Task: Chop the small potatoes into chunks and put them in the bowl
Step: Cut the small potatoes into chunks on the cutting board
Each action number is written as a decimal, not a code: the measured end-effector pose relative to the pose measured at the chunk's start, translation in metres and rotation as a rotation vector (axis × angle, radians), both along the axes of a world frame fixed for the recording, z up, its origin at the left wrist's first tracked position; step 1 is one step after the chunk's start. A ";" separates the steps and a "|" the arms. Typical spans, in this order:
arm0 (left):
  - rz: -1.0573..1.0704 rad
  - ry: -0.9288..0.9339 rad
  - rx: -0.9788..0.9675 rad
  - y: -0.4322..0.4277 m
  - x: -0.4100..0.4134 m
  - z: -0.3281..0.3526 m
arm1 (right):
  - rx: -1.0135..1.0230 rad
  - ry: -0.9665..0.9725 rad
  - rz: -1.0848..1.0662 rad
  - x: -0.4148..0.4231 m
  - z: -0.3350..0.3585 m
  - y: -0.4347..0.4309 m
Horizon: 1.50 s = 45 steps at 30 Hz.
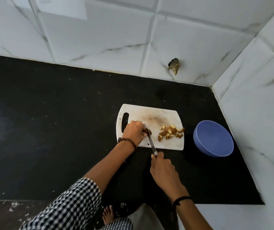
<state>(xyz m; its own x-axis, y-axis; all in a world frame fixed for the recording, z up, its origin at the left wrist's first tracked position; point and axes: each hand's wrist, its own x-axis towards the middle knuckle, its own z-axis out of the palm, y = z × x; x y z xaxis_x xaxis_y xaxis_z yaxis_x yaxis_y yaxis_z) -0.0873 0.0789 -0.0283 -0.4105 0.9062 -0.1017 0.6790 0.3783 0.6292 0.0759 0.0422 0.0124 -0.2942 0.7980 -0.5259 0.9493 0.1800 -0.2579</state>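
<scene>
While I watch from the head view, the left hand [133, 131] is curled down over a small potato [149, 131] on the near left part of the white cutting board [159, 117], fingertips pinning it to the board. Only a brown sliver of the potato shows past the fingers. The right hand [163, 166] is wrapped round the handle of a knife [151, 141], thumb up near the bolster, just off the board's near edge. The blade runs forward and to the left, with its tip at the potato beside the left fingers; I can't tell how deep the edge sits.

A pile of potato chunks [170, 133], brown skin and pale flesh, lies on the right side of the board, some right at its right edge. The blue bowl [201, 145] stands on the black tabletop [66, 122] just right of the board, apart from it and tilted in this wide view.

I see a beaded bracelet [128, 141] on the left wrist, a black band [181, 200] on the right, and a checked sleeve [70, 205] on the left arm. White marbled tiles [99, 30] back the tabletop, one with a dark chipped spot [174, 65]. A bare foot [108, 214] shows below the tabletop's edge.
</scene>
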 end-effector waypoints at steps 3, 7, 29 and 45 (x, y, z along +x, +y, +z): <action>0.000 0.010 0.025 -0.002 0.002 0.003 | -0.013 -0.024 -0.019 0.006 0.005 -0.005; -0.001 0.035 0.044 -0.005 0.003 0.005 | -0.055 -0.044 -0.037 0.014 0.013 -0.011; -0.029 0.043 0.120 -0.019 0.009 -0.001 | -0.069 0.200 -0.050 0.027 0.012 0.001; 0.063 -0.060 0.098 -0.015 0.003 0.004 | 0.036 0.179 -0.027 0.004 -0.007 0.044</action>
<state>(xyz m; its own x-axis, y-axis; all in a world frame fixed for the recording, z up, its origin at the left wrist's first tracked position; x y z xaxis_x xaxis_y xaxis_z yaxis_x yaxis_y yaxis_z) -0.0842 0.0636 -0.0241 -0.4625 0.8857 -0.0401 0.6158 0.3534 0.7041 0.0799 0.0862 0.0051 -0.3590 0.8240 -0.4384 0.8934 0.1675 -0.4168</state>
